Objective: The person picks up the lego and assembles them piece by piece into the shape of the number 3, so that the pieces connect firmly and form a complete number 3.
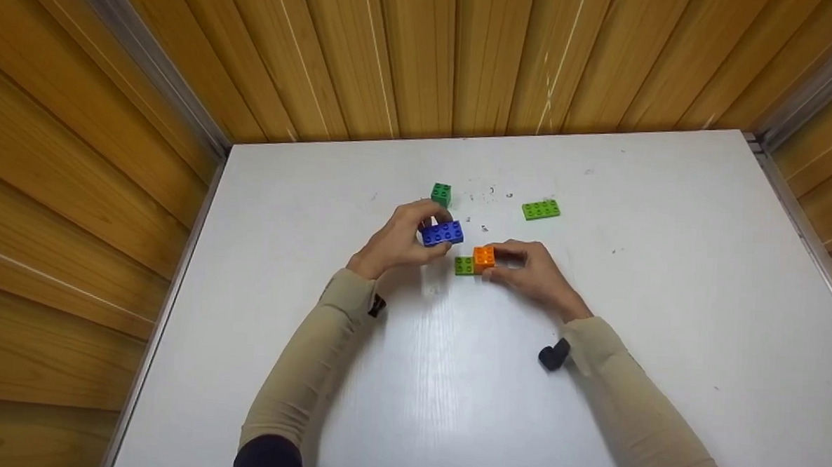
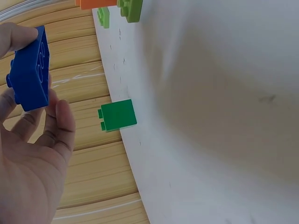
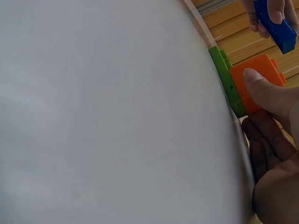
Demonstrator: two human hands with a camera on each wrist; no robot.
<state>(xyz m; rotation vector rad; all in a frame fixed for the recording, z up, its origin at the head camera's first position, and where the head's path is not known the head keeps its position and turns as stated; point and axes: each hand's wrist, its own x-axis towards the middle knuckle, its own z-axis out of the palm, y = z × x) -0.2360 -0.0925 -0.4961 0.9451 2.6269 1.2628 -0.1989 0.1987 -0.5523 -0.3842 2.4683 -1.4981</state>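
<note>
My left hand (image 1: 398, 238) holds a blue toy building brick (image 1: 443, 233) above the table, thumb on one side and fingers on the other. In the left wrist view the underside hollows of the blue brick (image 2: 32, 70) show. An orange brick (image 1: 484, 258) sits on one end of a flat light-green brick (image 1: 464, 266), whose other studs are bare. My right hand (image 1: 537, 272) pinches the orange brick between thumb and fingers. The right wrist view shows the thumb on the side of the orange brick (image 3: 254, 81), with the light-green brick (image 3: 227, 81) under it on the table.
A dark-green brick (image 1: 441, 194) stands behind the left hand. Farther right lies another flat light-green brick (image 1: 541, 209). Small dark marks dot the white table (image 1: 667, 272). Wood-patterned walls (image 1: 423, 58) rise at the back and sides.
</note>
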